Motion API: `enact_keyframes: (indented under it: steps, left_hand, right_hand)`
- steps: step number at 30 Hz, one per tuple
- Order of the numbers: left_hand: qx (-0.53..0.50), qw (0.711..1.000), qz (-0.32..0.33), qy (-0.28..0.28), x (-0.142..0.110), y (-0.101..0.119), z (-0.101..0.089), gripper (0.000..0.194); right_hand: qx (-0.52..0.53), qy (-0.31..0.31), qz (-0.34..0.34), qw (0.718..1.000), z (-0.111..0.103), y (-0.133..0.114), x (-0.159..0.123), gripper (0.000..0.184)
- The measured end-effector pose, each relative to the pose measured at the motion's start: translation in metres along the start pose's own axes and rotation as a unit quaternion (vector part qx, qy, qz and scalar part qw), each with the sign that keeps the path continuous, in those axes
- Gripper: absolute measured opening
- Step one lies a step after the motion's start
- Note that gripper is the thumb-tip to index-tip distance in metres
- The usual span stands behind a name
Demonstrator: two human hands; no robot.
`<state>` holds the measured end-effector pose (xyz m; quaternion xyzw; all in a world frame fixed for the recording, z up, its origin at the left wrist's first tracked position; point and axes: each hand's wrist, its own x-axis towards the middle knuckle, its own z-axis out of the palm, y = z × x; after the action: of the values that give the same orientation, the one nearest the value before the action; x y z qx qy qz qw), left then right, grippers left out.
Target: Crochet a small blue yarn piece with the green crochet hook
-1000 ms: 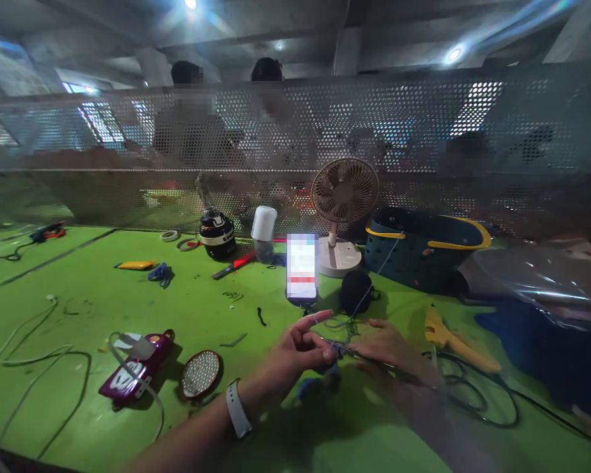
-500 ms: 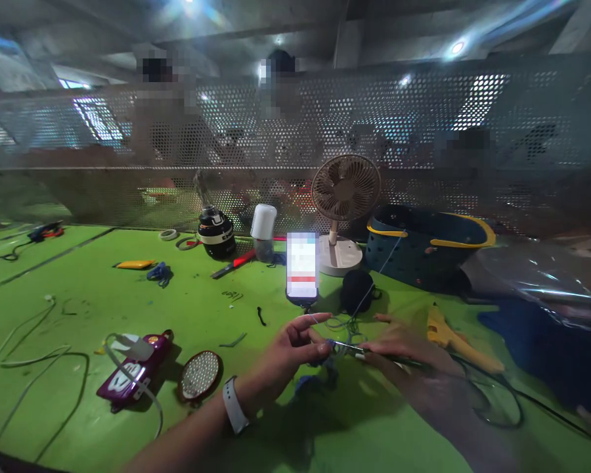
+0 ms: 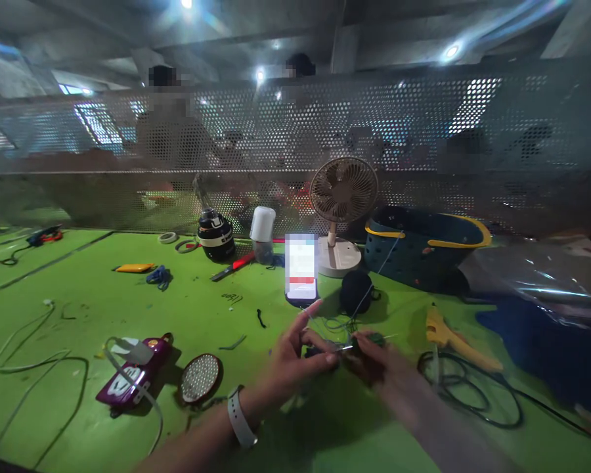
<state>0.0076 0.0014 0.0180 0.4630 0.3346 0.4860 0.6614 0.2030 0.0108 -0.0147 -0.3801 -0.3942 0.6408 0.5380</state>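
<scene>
- Green table [image 3: 217,309] under everything, spreading out on all sides of the fingers.
- Dark teal basket with a yellow rim [image 3: 401,259], past the right fingers and off to the right.
- Little fan [image 3: 343,190], pretty much straight out beyond the fingers.
- Right hand [image 3: 381,364]: fingers closed round the green handle of a slim metal hook. Bit blurry, so can't tell exactly how each finger sits.
- Left hand [image 3: 293,358]: thumb and middle finger look pinched together on a small yarn piece, index stuck out up and away towards the phone.
- Lit-up phone [image 3: 301,266], just beyond that left index fingertip.
- Dark yarn ball [image 3: 355,292], a little beyond the right fingers, a touch to their left.
- The hook [image 3: 343,347] itself: its long axis runs sideways across the gap between the hands, rising slightly to the right. Metal end aims at the left thumb and fingers, handle's in the right, so I'd call the right hand the nearer one. Can't make out whether the tip is in a loop.
- Small dark yarn piece [image 3: 311,353], tucked in the left fingers, left of the hook's metal end, mostly hidden.
- Thin pale strand [image 3: 364,299], crossing the ball, with slack loops lying just beyond the fingers.
</scene>
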Motion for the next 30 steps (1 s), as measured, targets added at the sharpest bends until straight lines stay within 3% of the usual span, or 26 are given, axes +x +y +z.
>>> enact_keyframes:
  steps: [2,4,5,7,10,12,13,15,18,22,30]
  left_hand:
    - [0.031,0.999,0.022,0.028,-0.002,-0.007,0.003,0.094]
    - [0.076,0.994,0.045,0.069,-0.003,-0.014,0.005,0.097]
    - [0.095,0.990,0.054,0.088,-0.003,-0.017,0.006,0.097]
    - [0.098,0.988,0.058,0.109,-0.004,-0.021,0.008,0.100]
    - [-0.002,0.996,0.024,0.084,-0.004,-0.024,0.011,0.112]
    - [-0.081,0.995,-0.010,0.049,-0.004,-0.024,0.011,0.117]
    - [-0.112,0.993,-0.028,0.030,-0.003,-0.024,0.010,0.117]
    - [-0.158,0.985,-0.063,-0.003,-0.002,-0.021,0.007,0.115]
    - [-0.193,0.975,-0.098,-0.044,0.001,-0.017,-0.001,0.111]
    - [-0.188,0.975,-0.102,-0.066,0.005,-0.014,-0.013,0.107]
    - [-0.184,0.974,-0.095,-0.086,0.011,-0.014,-0.023,0.085]
  right_hand:
    - [0.017,0.026,-0.033,0.999,0.011,0.007,-0.003,0.017]
    - [-0.085,0.069,-0.125,0.986,0.020,0.007,-0.007,0.013]
    - [-0.163,0.081,-0.180,0.967,0.023,0.004,-0.010,0.009]
    - [-0.307,0.069,-0.332,0.889,0.025,-0.004,-0.015,0.003]
    - [-0.453,0.005,-0.533,0.715,0.020,-0.014,-0.018,0.017]
    - [-0.510,-0.024,-0.581,0.633,0.016,-0.019,-0.019,0.025]
    - [-0.520,-0.031,-0.593,0.614,0.015,-0.021,-0.018,0.027]
    - [-0.502,-0.042,-0.603,0.619,0.013,-0.024,-0.017,0.025]
    - [-0.433,-0.061,-0.588,0.680,0.013,-0.026,-0.014,0.017]
    - [-0.371,-0.094,-0.518,0.765,0.010,-0.028,-0.008,0.014]
    - [-0.291,-0.092,-0.386,0.870,-0.001,-0.042,-0.006,0.016]
